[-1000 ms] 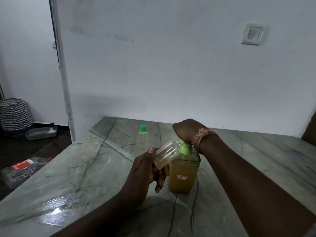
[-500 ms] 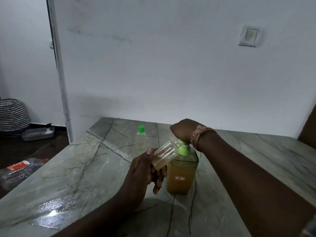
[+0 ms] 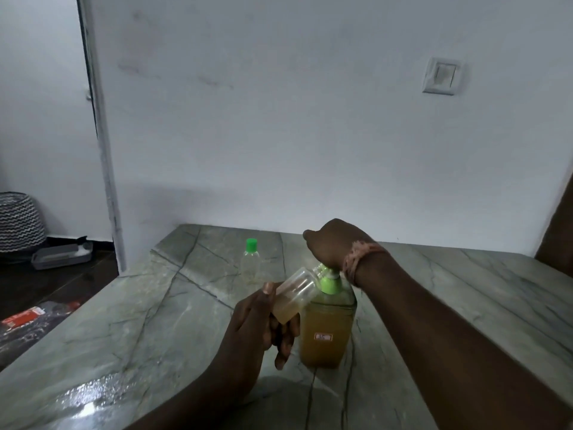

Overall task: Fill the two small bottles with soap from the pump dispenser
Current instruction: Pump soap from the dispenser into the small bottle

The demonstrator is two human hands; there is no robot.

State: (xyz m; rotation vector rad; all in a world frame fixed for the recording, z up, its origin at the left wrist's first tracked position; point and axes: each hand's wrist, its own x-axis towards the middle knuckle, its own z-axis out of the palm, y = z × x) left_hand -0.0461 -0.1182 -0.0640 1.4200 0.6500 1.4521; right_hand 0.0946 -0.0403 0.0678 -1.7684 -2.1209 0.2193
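A pump dispenser (image 3: 325,333) with amber soap and a green pump top stands on the marble table (image 3: 139,321). My right hand (image 3: 333,243) sits curled over the pump head, pressing from above. My left hand (image 3: 254,324) grips a small clear bottle (image 3: 294,293) without a cap. It is tilted, with its mouth against the nozzle and some pale soap inside. A second small bottle (image 3: 249,263) with a green cap stands upright behind, apart from both hands.
A wet patch (image 3: 93,392) shines on the table's near left corner. On the floor to the left are a striped basket (image 3: 18,221), a grey tray (image 3: 62,256) and a lying plastic bottle (image 3: 31,318). The white wall with a switch (image 3: 441,76) lies close behind.
Both hands stay at the dispenser. My right hand sits slightly higher over the pump, with a bit of stem showing. The tilted bottle keeps its place at the nozzle.
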